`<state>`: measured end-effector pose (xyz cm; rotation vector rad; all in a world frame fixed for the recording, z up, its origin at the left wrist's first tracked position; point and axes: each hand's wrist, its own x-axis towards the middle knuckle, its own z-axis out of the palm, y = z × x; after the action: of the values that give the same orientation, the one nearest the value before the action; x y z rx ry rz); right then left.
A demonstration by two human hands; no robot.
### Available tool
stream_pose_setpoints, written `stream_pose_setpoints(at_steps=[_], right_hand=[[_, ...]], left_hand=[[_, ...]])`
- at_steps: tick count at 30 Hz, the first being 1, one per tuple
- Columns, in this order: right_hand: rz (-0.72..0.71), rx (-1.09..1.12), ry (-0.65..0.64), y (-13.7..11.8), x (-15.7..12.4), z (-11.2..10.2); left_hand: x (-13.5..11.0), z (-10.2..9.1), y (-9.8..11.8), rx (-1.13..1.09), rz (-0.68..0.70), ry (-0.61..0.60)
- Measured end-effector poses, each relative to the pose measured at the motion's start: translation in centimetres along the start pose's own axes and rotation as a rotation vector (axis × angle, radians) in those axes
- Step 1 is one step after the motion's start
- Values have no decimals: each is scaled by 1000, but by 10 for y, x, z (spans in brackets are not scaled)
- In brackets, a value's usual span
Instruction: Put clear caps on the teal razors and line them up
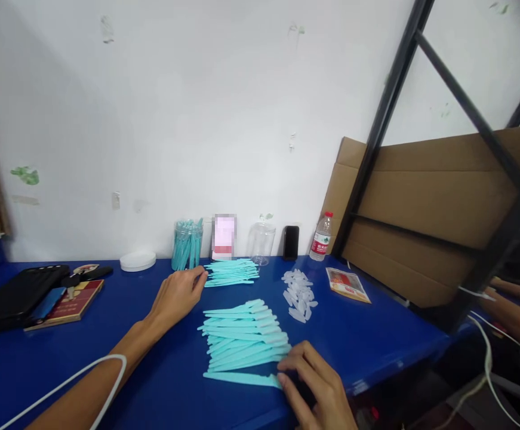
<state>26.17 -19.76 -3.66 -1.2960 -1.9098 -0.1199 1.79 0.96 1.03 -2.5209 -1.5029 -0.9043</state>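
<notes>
My left hand (pixel 178 294) reaches over the blue table (pixel 161 370), fingers together, tips touching the far pile of turquoise plastic sticks (pixel 231 272). It looks empty, though its underside is hidden. A bigger pile of the same turquoise sticks (pixel 242 340) lies nearer me. My right hand (pixel 316 385) rests at that pile's right end, fingers curled, fingertips on the end of the lowest stick (pixel 240 378). A heap of small clear plastic caps (pixel 299 294) lies to the right of the piles.
Against the wall stand a clear jar of turquoise sticks (pixel 187 244), an empty clear jar (pixel 262 242), a black phone (pixel 291 242), a water bottle (pixel 321 237) and a white lid (pixel 138 260). A black case (pixel 15 294) and red book (pixel 69 301) lie left. Cardboard (pixel 425 197) leans on a metal rack at right.
</notes>
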Motion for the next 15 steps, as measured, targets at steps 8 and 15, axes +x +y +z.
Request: stream_pose_setpoints(at_steps=[8, 15], right_hand=[[-49, -61, 35, -5, 0, -4], [-19, -96, 13, 5, 4, -2]], left_hand=[[1, 1, 1, 10, -9, -24], [2, 3, -1, 8, -17, -17]])
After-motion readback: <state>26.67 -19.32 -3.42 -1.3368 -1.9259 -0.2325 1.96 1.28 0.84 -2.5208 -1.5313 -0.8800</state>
